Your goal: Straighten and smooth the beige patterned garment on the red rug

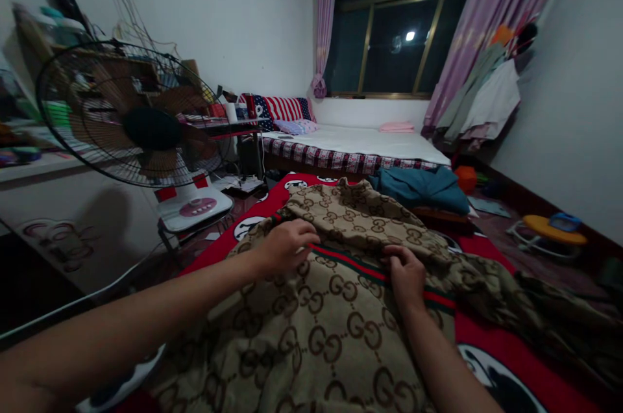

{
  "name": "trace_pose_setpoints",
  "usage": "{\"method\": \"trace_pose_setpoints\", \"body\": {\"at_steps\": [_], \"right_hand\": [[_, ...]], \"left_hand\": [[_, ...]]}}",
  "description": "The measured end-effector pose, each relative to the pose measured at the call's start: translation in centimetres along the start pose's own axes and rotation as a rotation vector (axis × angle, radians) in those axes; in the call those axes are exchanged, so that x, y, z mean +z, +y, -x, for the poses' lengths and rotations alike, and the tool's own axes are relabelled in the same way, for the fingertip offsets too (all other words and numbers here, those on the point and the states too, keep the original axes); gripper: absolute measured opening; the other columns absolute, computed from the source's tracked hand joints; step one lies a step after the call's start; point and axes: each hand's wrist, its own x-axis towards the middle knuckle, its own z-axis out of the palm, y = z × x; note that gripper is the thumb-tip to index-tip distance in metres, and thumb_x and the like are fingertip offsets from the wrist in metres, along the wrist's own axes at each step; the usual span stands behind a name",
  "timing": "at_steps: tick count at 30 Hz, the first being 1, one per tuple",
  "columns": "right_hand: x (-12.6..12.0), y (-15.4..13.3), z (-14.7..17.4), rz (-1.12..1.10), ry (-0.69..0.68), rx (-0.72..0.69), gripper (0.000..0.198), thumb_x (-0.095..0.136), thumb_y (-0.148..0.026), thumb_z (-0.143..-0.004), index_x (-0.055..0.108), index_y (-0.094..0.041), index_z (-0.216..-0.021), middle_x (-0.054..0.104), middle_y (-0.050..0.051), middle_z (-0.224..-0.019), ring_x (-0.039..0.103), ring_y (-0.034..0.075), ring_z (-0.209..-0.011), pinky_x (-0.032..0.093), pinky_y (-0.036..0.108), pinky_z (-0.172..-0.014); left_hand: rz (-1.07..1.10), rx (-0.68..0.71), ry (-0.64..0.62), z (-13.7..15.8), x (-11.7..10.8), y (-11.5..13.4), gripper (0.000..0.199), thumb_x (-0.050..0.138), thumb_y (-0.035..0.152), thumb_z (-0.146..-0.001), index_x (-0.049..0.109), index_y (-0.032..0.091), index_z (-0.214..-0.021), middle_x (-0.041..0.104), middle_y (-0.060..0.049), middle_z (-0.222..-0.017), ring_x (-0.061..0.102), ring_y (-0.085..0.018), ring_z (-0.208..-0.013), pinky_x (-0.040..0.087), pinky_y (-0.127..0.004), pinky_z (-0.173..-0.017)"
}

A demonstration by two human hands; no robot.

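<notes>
A beige blanket printed with brown interlocking letters and a red-and-green stripe lies crumpled over a red patterned bedcover. My left hand pinches a fold of the blanket near the left end of the stripe. My right hand grips the blanket's edge right at the stripe, fingers curled into the cloth. Both forearms reach in from the bottom of the view.
A large standing fan is close on the left beside a white cabinet. A folded teal cloth lies beyond the blanket. A second bed stands under the dark window, with clothes hanging at right and a small orange-topped stool.
</notes>
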Motion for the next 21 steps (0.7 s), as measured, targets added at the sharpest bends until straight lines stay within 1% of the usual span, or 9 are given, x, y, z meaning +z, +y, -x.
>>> {"method": "trace_pose_setpoints", "body": {"at_steps": [2,4,7,9,13,15,18,20,21], "right_hand": [[0.0,-0.8,0.4,0.167,0.043,-0.248,0.024,0.044,-0.02,-0.071,0.065,-0.019,-0.084,0.068,0.007,-0.085,0.064,0.024,-0.085,0.049,0.039,-0.082],[0.0,-1.6,0.8,0.392,0.067,-0.456,0.03,0.044,-0.014,-0.072,0.066,-0.02,-0.091,0.066,0.008,-0.104,0.057,0.025,-0.105,0.041,0.041,-0.095],[-0.1,-1.8,1.1,0.73,0.062,-0.523,0.046,0.046,-0.008,-0.07,0.065,-0.021,-0.109,0.057,0.007,-0.125,0.042,0.029,-0.123,0.029,0.047,-0.105],[-0.1,-1.2,1.0,0.863,0.026,-0.503,0.047,0.049,-0.01,-0.071,0.063,-0.02,-0.114,0.057,0.009,-0.125,0.041,0.031,-0.123,0.025,0.05,-0.106],[-0.2,-0.1,0.1,0.926,-0.07,-0.462,0.024,0.051,-0.022,-0.082,0.069,-0.022,-0.097,0.066,0.007,-0.103,0.052,0.028,-0.098,0.027,0.051,-0.101],[-0.5,-0.4,-0.3,0.867,-0.043,-0.492,0.023,0.047,-0.025,-0.086,0.07,-0.022,-0.092,0.068,0.006,-0.095,0.054,0.026,-0.091,0.03,0.049,-0.098],[-1.3,-1.9,-0.4,0.736,0.078,-0.602,0.026,0.046,-0.029,-0.087,0.07,-0.02,-0.091,0.068,0.008,-0.091,0.056,0.025,-0.089,0.036,0.043,-0.094],[-2.1,-2.9,-0.3,0.682,0.097,-0.637,0.026,0.046,-0.029,-0.085,0.07,-0.019,-0.087,0.068,0.009,-0.089,0.057,0.025,-0.088,0.039,0.04,-0.089],[-2.6,-3.3,-0.3,0.683,0.06,-0.618,0.026,0.046,-0.029,-0.083,0.07,-0.019,-0.084,0.068,0.009,-0.087,0.058,0.025,-0.086,0.041,0.038,-0.085]], "left_hand": [[-0.026,-0.205,0.03,-1.2,1.4,-2.0,0.039,0.058,0.017,-0.078,0.06,0.02,-0.117,0.056,-0.01,-0.125,0.051,-0.024,-0.117,0.044,-0.038,-0.098],[-0.09,-0.336,0.029,-2.1,3.3,-3.4,0.053,0.06,0.013,-0.072,0.057,0.021,-0.124,0.049,-0.011,-0.134,0.044,-0.027,-0.126,0.036,-0.043,-0.106],[-0.166,-0.476,0.052,-2.5,6.2,-4.8,0.058,0.058,0.009,-0.068,0.057,0.021,-0.125,0.049,-0.013,-0.135,0.039,-0.03,-0.13,0.026,-0.051,-0.11],[-0.161,-0.535,0.092,-2.1,8.0,-5.3,0.056,0.057,0.01,-0.069,0.058,0.02,-0.124,0.052,-0.013,-0.133,0.039,-0.03,-0.13,0.024,-0.053,-0.111],[-0.09,-0.559,0.205,-1.1,10.0,-5.6,0.043,0.053,0.01,-0.076,0.064,0.021,-0.116,0.06,-0.01,-0.123,0.046,-0.026,-0.123,0.024,-0.049,-0.112],[-0.05,-0.531,0.246,-0.9,10.0,-5.5,0.037,0.052,0.01,-0.078,0.067,0.024,-0.108,0.064,-0.006,-0.115,0.05,-0.024,-0.117,0.024,-0.049,-0.112],[0.0,-0.458,0.312,-0.8,9.3,-5.2,0.032,0.052,0.01,-0.081,0.068,0.027,-0.102,0.068,-0.002,-0.105,0.054,-0.022,-0.109,0.021,-0.05,-0.113],[0.021,-0.42,0.354,-0.8,9.1,-5.0,0.028,0.053,0.011,-0.082,0.068,0.025,-0.101,0.068,-0.003,-0.102,0.055,-0.022,-0.105,0.027,-0.047,-0.11],[0.03,-0.404,0.361,-0.9,9.1,-4.8,0.026,0.054,0.012,-0.081,0.068,0.023,-0.1,0.068,-0.003,-0.101,0.056,-0.022,-0.103,0.032,-0.045,-0.107]]}}
